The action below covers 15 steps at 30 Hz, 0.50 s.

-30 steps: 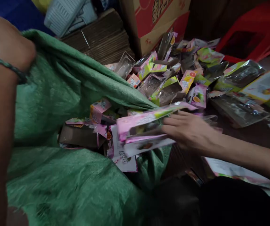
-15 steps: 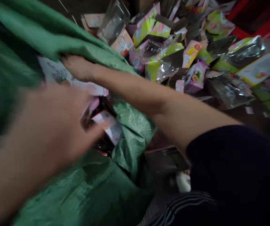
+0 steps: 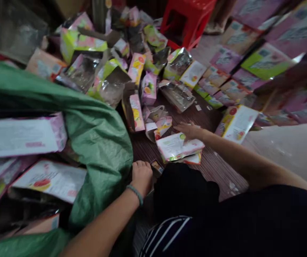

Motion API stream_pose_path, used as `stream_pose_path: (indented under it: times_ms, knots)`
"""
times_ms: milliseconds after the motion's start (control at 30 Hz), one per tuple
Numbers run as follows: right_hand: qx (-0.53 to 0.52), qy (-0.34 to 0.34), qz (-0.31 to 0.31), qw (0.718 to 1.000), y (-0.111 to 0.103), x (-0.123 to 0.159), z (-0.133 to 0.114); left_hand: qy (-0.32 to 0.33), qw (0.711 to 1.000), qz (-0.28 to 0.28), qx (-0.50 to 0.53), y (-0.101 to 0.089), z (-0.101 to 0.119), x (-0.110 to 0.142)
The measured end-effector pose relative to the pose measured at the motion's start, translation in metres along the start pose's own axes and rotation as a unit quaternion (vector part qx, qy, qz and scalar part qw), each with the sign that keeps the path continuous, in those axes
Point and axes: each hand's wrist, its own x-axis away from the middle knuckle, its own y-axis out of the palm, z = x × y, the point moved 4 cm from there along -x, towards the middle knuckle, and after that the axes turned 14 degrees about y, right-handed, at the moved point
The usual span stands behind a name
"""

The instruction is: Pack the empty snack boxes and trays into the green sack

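My right hand (image 3: pixel 190 131) lies with outstretched fingers on a flattened white carton (image 3: pixel 178 145) with pink edges, on top of another flat carton on the floor. Beside the rim of a big green woven sack (image 3: pixel 102 142), my left hand (image 3: pixel 142 175) is low down with its fingers curled together; what they hold, if anything, is hidden. A bracelet circles that wrist. Inside the sack's mouth lie several cartons, among them a long white one (image 3: pixel 19 137) and a white one with a fruit picture (image 3: pixel 48 178).
Torn colourful cartons and clear plastic packaging (image 3: pixel 110 85) are heaped beyond the sack. A red stool (image 3: pixel 187 21) stands behind, with part of a person's foot beside it. Stacked fruit cartons (image 3: pixel 236 60) line the right. A single carton (image 3: pixel 236 123) rests near a pale surface (image 3: pixel 290 153).
My right hand has left the sack's mouth and come to the flat cartons on the floor. My left hand has moved from above the opening to beside the rim. The view has swung right.
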Motion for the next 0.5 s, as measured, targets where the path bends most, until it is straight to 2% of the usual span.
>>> stream_pose_path:
  times_ms: [67,167,267,367,433,500]
  knots:
    - [0.014,0.005,-0.005,1.000,0.032,0.000,0.017,-0.049,0.998,-0.036,0.031,0.022,-0.022,-0.040]
    - [0.037,0.000,-0.008,0.999,0.053,0.000,0.019,-0.045,0.994,-0.085,0.056,0.051,-0.050,-0.069]
    - [0.064,-0.021,-0.023,0.997,0.058,0.008,0.010,-0.022,0.994,-0.087,0.063,0.064,-0.060,-0.066]
    - [0.051,-0.003,-0.032,0.998,0.056,0.023,0.003,-0.007,0.996,-0.065,0.054,0.069,-0.057,-0.059]
    - [0.041,0.035,-0.017,0.998,0.050,0.033,0.010,-0.007,0.998,-0.046,0.052,0.070,-0.053,-0.057]
    - [-0.041,0.095,0.037,0.994,0.037,0.044,0.034,-0.019,0.998,-0.024,0.050,0.065,-0.050,-0.055]
